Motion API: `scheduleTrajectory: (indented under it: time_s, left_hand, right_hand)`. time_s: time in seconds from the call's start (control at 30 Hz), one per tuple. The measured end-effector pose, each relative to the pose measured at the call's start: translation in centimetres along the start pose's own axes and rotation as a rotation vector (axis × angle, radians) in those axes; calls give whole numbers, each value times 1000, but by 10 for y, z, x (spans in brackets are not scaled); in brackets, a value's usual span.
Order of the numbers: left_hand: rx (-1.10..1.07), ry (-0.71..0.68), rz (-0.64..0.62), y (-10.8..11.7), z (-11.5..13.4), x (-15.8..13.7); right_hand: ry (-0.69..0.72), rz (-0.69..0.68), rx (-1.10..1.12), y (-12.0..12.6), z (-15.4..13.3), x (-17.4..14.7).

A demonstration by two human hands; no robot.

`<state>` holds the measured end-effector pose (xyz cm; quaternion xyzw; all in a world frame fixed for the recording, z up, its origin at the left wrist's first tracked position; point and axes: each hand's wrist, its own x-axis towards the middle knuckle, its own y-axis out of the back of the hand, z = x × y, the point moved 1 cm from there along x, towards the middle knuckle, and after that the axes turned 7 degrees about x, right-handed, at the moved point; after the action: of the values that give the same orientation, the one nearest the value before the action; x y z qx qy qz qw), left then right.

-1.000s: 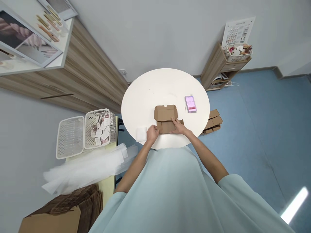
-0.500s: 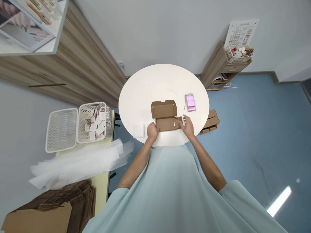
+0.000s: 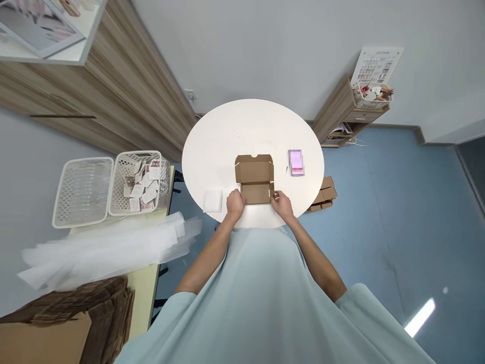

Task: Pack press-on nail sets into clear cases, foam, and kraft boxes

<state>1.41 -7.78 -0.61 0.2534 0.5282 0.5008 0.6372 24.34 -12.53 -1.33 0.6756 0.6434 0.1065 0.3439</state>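
Observation:
A small brown cardboard box lies on the white oval table in front of me, its lid raised at the back. My left hand is closed on the box's left side near the front corner. At the opposite side, my right hand grips the right wall with its fingers bent over the edge. Left of my left hand lies a white square packet. Beyond my right hand is a phone with a blurred pinkish screen.
White baskets, one with small cards, stand on a side table at left, near white sheets and stacked flat cardboard. Folded brown boxes sit low beyond the table's right edge. A wooden cabinet stands back right.
The box's right flap, sticking outward before, is now folded up into a side wall. My right hand has moved left and closed on it. My left hand keeps its hold.

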Motion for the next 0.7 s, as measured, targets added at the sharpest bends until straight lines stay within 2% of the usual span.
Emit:
scheduleTrajectory:
  time_s: [0.17,0.4,0.7]
  left_hand:
    - [-6,14,-3,2,2,-4]
    - [4,4,25,-1,1,-3]
    - [-2,5,27,-3,1,-8]
  right_hand:
    - [55,-8,-64,-3,-21,-1]
    - [-58,-48,-230,-1,-27,15]
    - [-111,-86,-580,-7,-45,18]
